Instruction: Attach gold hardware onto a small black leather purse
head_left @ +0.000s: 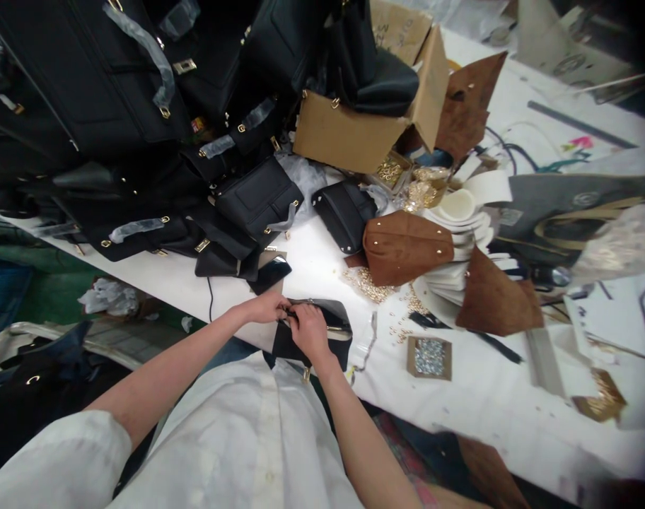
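Observation:
A small black handbag (339, 346) lies at the table's near edge, close against my body. Its top is open and a zip runs along the opening. My left hand (269, 307) pinches the bag's left rim with closed fingers. Over the opening, my right hand (309, 326) is curled on the same rim, its fingertips close to the left ones. What lies between the fingertips is too small to make out. A gold clasp (306, 375) hangs at the bag's front. Just beyond my left hand is a dark phone (272, 273).
Black handbags (259, 201) are heaped at the left and back. Behind them stands a cardboard box (349, 134). To the right are brown suede pieces (407, 247), loose gold studs (373, 285) and a small box of silver rivets (429, 357).

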{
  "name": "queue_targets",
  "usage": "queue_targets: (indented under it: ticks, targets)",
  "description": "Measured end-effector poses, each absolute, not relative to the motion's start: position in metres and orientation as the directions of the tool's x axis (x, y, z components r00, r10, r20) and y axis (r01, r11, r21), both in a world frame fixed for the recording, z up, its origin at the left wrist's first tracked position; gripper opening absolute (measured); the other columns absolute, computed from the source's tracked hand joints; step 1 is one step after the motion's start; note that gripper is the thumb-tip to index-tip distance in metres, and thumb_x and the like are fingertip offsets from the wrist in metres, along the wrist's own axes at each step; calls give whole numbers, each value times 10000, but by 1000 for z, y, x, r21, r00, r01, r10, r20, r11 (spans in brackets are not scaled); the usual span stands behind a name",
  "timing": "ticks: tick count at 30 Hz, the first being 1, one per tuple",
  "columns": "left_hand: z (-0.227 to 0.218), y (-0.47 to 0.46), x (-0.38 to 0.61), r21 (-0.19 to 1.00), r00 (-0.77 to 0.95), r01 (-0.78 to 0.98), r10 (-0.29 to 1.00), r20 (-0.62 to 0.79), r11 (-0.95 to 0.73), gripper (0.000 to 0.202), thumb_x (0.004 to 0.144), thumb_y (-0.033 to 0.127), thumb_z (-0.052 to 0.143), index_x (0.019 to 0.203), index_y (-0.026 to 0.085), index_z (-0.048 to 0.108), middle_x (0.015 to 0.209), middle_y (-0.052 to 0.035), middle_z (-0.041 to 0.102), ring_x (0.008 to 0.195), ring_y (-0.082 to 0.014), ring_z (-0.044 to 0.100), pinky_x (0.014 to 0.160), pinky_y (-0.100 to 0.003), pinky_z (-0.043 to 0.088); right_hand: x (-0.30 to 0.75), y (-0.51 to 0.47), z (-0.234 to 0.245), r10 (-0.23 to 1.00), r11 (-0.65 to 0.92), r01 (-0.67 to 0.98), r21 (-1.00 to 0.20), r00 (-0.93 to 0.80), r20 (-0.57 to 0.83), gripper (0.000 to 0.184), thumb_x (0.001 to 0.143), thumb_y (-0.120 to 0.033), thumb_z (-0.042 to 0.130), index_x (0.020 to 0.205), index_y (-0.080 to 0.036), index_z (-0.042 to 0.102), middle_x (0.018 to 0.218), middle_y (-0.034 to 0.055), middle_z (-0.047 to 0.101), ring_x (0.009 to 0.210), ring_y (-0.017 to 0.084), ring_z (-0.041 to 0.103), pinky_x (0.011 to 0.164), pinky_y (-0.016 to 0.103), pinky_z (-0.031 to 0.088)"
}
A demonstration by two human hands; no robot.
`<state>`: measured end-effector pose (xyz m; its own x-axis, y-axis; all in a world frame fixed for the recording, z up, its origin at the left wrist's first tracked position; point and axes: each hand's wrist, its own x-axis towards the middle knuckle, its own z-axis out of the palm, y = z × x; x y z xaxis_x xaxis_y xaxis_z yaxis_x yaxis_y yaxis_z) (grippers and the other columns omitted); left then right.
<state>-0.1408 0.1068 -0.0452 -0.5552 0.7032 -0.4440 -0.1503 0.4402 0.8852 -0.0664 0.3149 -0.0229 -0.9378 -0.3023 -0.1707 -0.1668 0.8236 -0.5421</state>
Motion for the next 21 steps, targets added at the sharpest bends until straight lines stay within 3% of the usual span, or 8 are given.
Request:
queue_targets:
  ticks: [6,17,21]
  targets:
    - [-38,107,-129,906,-586,-158,701,-406,393,195,810,158,613,956,176,741,817,-16,715,752,-180,618,685,-271,427,-64,316,-21,-364,758,-191,-623,-917,-161,179,1006,-205,591,1129,-232,719,1126,67,708,1087,225,601,1024,400,421]
    - [-15,117,-129,879,-612,-115,664,-430,463,194,827,159,622,958,189,761,823,-11,720,757,-185,628,697,-278,434,-55,321,-33,-287,664,-93,-742,-948,-139,174,983,-167,620,1115,-223,719,1132,48,745,1091,211,644,1035,391,450]
    - [-1,119,-125,861,-594,-72,672,-443,504,182,830,243,724,1006,214,764,850,-11,700,784,-193,626,721,-287,444,-53,318,-34,-291,660,-122,-741,-951,-102,197,986,-152,591,1123,-211,720,1099,61,744,1066,217,631,989,397,447]
